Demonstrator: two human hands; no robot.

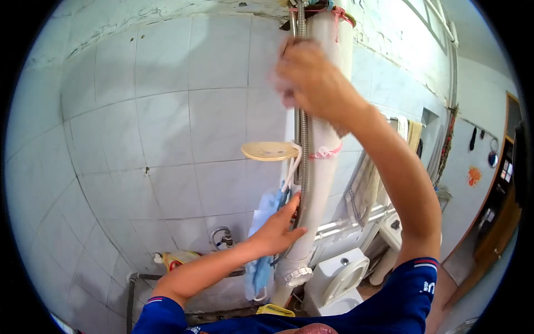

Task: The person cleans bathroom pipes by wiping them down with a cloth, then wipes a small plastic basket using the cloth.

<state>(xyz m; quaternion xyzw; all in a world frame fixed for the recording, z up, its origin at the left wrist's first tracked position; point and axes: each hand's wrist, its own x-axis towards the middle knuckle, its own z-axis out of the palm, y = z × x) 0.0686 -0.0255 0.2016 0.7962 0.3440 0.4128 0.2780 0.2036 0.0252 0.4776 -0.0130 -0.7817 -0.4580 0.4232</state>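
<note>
A ribbed metal hose (303, 133) runs down the front of a thick white pipe (324, 183). High on the pipe my right hand (306, 75) is closed at the hose; its fingers are blurred, and what they hold cannot be made out. Lower down, my left hand (278, 225) has thumb and forefinger apart, with the fingertips touching the hose. A pale oval dish (269, 150) juts out to the left of the hose between the two hands. Blue cloth-like material (260, 245) hangs just behind my left wrist. Pink string (328, 152) is tied around the pipe.
Below right stands a white toilet (339, 284) with its lid raised. Towels (364, 183) hang on the wall at the right. A tap (225, 239) is on the tiled wall (161, 122) at lower left. Near the bottom lies a yellow object (276, 310).
</note>
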